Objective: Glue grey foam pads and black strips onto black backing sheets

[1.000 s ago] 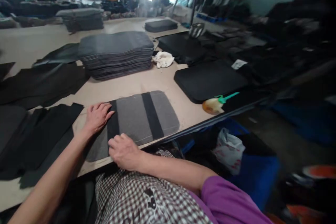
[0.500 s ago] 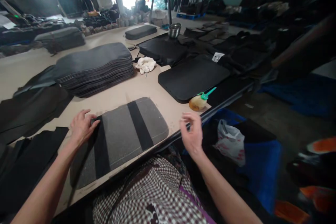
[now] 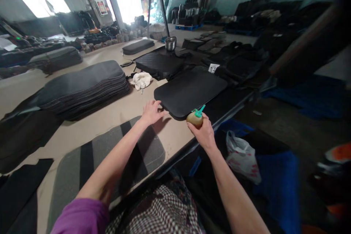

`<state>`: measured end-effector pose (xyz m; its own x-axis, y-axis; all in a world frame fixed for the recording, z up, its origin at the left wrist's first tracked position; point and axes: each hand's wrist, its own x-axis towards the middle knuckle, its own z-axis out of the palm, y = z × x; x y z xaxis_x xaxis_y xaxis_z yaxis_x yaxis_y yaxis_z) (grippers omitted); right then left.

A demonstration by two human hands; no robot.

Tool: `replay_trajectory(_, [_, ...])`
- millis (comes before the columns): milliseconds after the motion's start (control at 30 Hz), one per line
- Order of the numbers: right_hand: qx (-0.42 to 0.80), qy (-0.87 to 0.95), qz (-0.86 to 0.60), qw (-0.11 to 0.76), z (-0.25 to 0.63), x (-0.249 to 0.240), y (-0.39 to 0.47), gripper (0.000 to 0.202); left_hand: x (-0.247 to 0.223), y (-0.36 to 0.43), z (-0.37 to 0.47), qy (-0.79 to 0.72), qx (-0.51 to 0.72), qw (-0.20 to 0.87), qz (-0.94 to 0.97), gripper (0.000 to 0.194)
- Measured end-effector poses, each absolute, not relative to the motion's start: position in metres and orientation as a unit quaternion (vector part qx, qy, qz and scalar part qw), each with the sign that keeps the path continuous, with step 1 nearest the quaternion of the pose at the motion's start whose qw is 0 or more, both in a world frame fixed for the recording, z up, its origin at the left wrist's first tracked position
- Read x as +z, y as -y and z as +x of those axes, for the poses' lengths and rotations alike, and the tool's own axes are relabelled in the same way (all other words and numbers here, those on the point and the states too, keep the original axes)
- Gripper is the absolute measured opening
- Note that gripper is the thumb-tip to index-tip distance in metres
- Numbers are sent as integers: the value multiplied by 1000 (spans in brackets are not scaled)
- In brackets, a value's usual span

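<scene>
Right hand (image 3: pixel 205 131) wrapped round a squat yellowish bottle (image 3: pixel 193 120) with a green nozzle cap (image 3: pixel 200 111), thumb on the near side, fingers on the far side; bottle sits at the near corner of a black rounded pad (image 3: pixel 192 89), close to the front edge of the surface (image 3: pixel 175 140). Left hand (image 3: pixel 151 113) empty, fingers loosely spread, just beside the pad's left corner; can't tell if fingertips touch it. Left forearm crosses over a grey rounded panel (image 3: pixel 106 140), lying flat, with two dark strips (image 3: pixel 86 164) running across it. Behind, to the left: tall stack of dark panels (image 3: pixel 82 87), crumpled white cloth (image 3: pixel 141 80) just right of it. Metal bowl (image 3: pixel 170 44) further back, white label (image 3: pixel 213 68) by the pad's far edge. Purple sleeve (image 3: pixel 82 215) on left arm, checked apron (image 3: pixel 164 208) at bottom. Below the surface, right: white plastic bag (image 3: pixel 242 157) with red print, beside blue material (image 3: pixel 276 182).
</scene>
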<state>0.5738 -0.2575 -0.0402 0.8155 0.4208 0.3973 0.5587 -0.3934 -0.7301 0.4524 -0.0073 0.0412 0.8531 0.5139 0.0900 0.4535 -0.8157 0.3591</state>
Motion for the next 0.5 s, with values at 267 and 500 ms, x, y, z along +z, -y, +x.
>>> replay_trajectory(267, [-106, 172, -823, 531, 632, -29, 297, 83, 47, 6, 501, -235, 67, 82, 966, 30])
replay_trajectory(500, [-143, 164, -864, 454, 715, -34, 294, 87, 46, 15, 513, -233, 75, 43, 969, 22])
